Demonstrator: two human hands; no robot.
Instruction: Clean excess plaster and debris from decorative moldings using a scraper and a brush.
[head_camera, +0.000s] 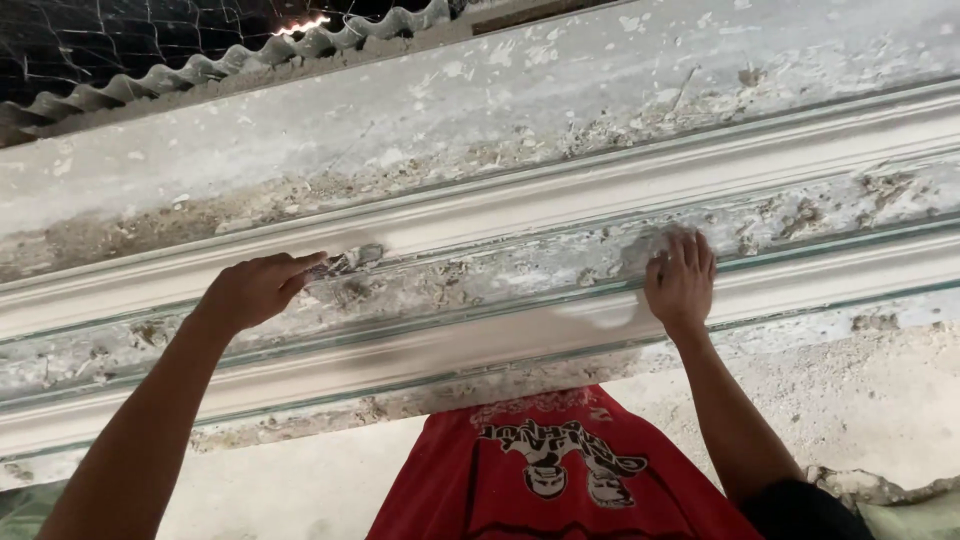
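Left hand (255, 290) is clenched round a small scraping tool (345, 262); only its grey blade end is seen past the fingers, so the tool type cannot be told for certain. Blade tip is laid into the recessed channel of the long moulded cornice (520, 205), just below the upper rounded rib, likely so the rib acts as a guide edge. Right hand (682, 282) is released, nothing gripped: palm and fingers are pressed flat on the same channel, well apart from the left, apparently as a brace or to feel the surface.

Nearest the camera, a red printed shirt (560, 470) is seen at the bottom edge, with both forearms raised from it toward the work. Lower smooth rib of the cornice is crossed by both wrists. Channel between the ribs is rough, with crusted grey-brown residue along its whole length; ribs themselves look cleaner and whiter.

Beyond the cornice, a flat patchy plastered band (420, 110) is flaked and stained. Farthest, at the top left corner, a corrugated roof edge (230, 60) and wire mesh (120, 35) are seen against darkness.
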